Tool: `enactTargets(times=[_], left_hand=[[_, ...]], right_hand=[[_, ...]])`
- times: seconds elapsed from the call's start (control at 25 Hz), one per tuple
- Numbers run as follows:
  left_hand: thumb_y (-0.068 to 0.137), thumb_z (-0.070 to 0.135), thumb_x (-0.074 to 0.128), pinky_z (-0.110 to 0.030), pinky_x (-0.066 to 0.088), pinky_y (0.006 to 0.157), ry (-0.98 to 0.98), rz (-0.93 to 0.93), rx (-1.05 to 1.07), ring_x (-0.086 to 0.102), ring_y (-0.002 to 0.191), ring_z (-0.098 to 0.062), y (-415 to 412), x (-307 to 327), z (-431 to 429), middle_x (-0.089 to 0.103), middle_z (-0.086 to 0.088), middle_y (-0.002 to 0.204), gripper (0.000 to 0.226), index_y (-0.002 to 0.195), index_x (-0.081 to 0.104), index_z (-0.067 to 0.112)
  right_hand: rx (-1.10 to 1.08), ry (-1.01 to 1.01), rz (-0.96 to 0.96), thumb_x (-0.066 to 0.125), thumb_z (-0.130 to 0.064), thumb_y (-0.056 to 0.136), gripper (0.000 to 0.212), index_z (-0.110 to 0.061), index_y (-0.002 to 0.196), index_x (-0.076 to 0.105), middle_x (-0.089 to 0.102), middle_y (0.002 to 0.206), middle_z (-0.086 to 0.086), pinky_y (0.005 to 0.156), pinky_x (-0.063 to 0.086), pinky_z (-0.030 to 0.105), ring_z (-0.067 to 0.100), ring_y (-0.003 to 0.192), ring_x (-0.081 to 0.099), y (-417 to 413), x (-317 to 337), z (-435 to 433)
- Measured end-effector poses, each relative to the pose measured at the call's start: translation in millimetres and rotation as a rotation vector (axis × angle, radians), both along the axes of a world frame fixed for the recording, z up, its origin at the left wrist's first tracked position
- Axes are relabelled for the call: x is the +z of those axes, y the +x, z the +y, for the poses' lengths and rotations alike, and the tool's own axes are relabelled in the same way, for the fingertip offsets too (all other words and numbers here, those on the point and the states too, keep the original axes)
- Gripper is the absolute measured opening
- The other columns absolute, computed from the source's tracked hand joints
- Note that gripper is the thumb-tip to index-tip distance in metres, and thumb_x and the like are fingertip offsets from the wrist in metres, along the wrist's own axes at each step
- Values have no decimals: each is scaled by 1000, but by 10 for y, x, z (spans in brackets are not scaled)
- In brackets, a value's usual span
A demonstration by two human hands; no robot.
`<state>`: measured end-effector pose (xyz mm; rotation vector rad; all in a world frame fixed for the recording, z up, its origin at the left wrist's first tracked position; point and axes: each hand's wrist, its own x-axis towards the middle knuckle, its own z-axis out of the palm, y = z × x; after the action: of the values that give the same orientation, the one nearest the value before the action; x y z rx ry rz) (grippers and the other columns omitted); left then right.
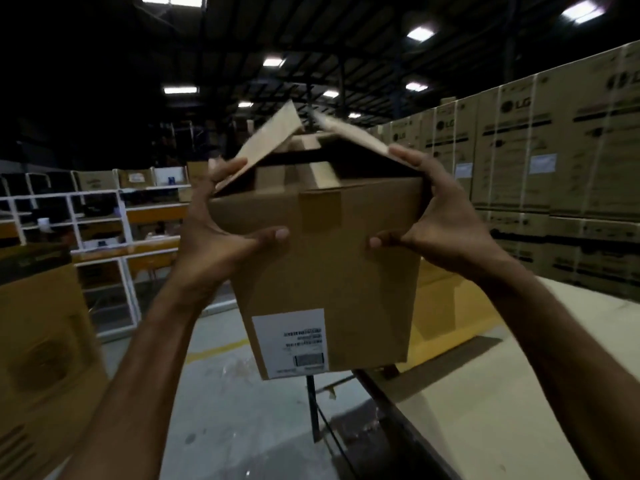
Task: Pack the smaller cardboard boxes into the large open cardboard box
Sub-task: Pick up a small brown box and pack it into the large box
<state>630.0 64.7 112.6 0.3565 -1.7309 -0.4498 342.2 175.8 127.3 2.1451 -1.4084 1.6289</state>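
- I have the large open cardboard box (322, 271) at the centre of the frame, upright, long axis vertical, between both hands and equally near each.
- My left hand (225, 233) clasps its upper left corner, thumb on the front face. My right hand (440, 230) mirrors it, fingers on the right flap (356, 138).
- Between the half-raised flaps, smaller cardboard boxes (308, 168) stand inside; I cannot tell how many.
- The table (519, 375) lies at lower right; I cannot tell whether the box's base rests on it.

**Obscured detail, head view**
The raised flaps (270, 140) of the open box (322, 271) are blurred and hide most of the smaller boxes (304, 168) inside. Its label (289, 341) print is illegible. The near left carton (41, 341) runs off the edge.
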Motion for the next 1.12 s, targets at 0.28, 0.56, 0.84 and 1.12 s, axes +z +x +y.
enactTargets(times=[0.28,0.56,0.84,1.12], left_hand=[[77,52,82,-45,54,104,-5,131,-84,42,145,-13,-233,67,-1327,41,3,161,38,110,65,43],[105,15,53,-31,49,106,76,446,-180,59,131,-13,-752,74,-2401,64,-11,139,24,124,66,8],[96,11,50,-24,53,95,235,420,-131,59,123,0,-582,-143,-3398,53,4,147,67,159,28,16],[100,23,47,-24,56,68,376,492,-248,71,84,-12,-79,-252,-4235,73,8,90,30,125,57,9]], right_hand=[[7,-54,-73,87,-33,77,61,-29,131,57,42,130,-34,88,55,14,-23,119,46,-45,32,-1125],[126,-91,-959,80,-30,81,52,-12,126,60,69,122,7,66,55,27,20,104,69,-183,-128,-2588],[228,194,-799,85,-29,76,90,-29,155,43,68,123,-8,80,58,25,14,112,68,-141,-396,-3606],[245,101,-556,85,-24,79,95,-24,159,33,56,136,-4,85,58,22,10,117,61,300,-146,-4489]])
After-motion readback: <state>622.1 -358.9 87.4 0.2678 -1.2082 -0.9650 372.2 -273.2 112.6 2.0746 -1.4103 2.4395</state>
